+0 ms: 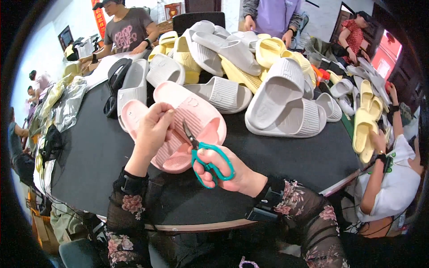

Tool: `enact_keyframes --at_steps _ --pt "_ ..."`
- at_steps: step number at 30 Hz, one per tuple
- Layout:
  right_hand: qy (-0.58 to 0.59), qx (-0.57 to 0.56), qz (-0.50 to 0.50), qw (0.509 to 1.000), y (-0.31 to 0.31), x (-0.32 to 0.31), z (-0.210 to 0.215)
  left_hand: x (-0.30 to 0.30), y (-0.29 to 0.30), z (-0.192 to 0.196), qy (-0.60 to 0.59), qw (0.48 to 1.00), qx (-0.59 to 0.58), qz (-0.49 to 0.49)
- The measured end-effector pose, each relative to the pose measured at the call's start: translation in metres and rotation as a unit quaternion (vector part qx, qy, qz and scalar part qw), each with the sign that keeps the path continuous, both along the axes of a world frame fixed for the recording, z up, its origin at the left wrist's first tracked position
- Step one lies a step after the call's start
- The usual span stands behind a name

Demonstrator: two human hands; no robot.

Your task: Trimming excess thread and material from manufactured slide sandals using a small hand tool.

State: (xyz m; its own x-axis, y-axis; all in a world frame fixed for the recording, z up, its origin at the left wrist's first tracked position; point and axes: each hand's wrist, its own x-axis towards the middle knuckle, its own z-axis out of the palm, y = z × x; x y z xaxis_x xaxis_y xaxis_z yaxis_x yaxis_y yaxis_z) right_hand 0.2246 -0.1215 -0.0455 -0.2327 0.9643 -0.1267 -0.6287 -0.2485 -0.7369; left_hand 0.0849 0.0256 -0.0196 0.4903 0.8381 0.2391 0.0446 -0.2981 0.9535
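Note:
A pair of pink slippers [196, 105] lies on the black table in front of me, one partly over the other. Over the left part of the pair is my left hand [153, 129], thumb and forefinger pinched together; whatever is between them is too small to make out. My right hand [243, 174] is closed round the teal handles of small scissors [227, 161]. Their dark blades point up and away, beside my left fingers and over the ribbed strap of a slipper. I cannot tell whether the blades touch the pink material.
Beyond the pink pair rises a heap of grey slippers [279, 87] and yellow slippers [232, 71]. Black sunglasses [110, 106] and a dark cap-like item [118, 73] lie at its left. A person at the right holds yellow slippers [367, 123]. Plastic bags [71, 102] cover the table's left side.

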Motion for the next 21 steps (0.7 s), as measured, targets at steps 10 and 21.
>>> enact_keyframes --at_steps 10,21 --pt "-0.04 0.042 -0.069 0.996 0.002 0.004 0.002 -0.001 -0.001 0.005 -0.034 0.999 -0.026 -0.028" --pt "-0.041 -0.009 -0.209 0.977 0.021 0.011 -0.012 -0.001 -0.044 0.017 0.171 0.89 0.104 -0.41"
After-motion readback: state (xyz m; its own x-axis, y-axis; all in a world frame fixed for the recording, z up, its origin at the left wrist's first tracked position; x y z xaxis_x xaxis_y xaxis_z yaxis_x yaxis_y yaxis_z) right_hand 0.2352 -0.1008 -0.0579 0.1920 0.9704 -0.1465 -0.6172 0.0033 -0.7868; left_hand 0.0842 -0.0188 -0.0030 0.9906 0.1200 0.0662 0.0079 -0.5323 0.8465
